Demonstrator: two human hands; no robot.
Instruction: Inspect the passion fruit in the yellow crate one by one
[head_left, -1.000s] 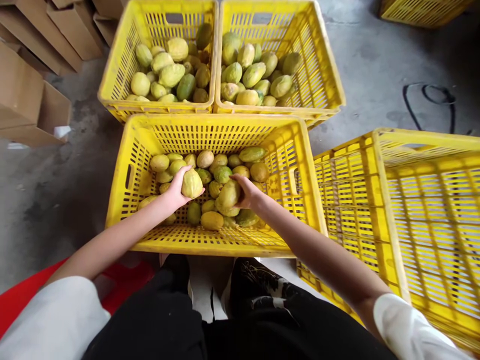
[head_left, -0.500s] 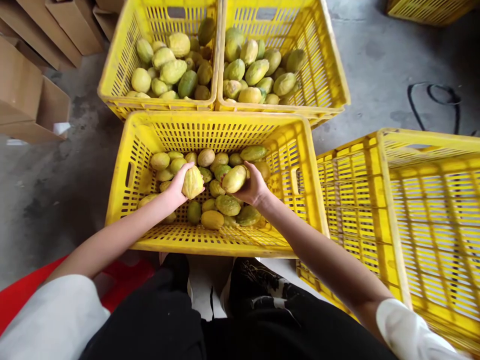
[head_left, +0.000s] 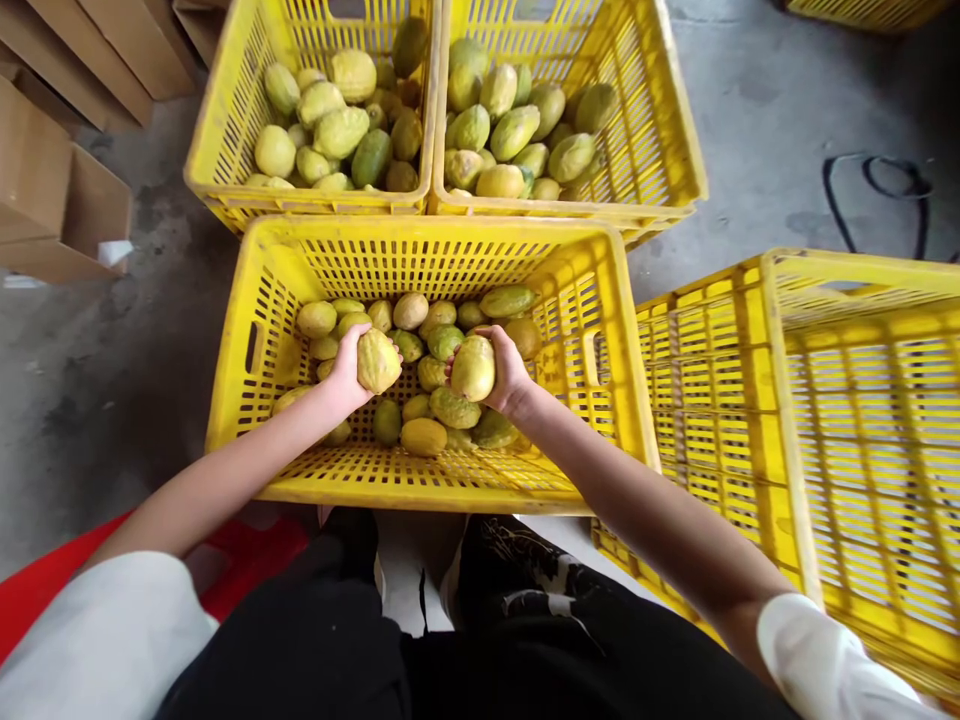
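In my left hand (head_left: 351,368) is a ribbed yellow fruit (head_left: 378,361), my fingers wrapped round its left side and underside. My right hand (head_left: 510,370) grips a smoother pale yellow-green oval fruit (head_left: 473,369) from the right. Both are held up over the middle yellow plastic crate (head_left: 420,490), a short gap apart. Below them several similar fruits lie on the crate floor, among them a yellow one (head_left: 424,437) at the front and a long green one (head_left: 508,301) at the back right. My hands hide part of the pile.
Two more yellow crates stand behind, the left one (head_left: 307,205) and the right one (head_left: 570,208), both holding fruit. Another yellow crate (head_left: 772,400) is at the right. Cardboard boxes (head_left: 45,180) stand at the left; a black cable (head_left: 832,200) lies on the floor.
My right hand has turned its fruit from lying sideways to more upright. The left hand's fruit has tilted and shifted slightly left. Both hands keep their hold.
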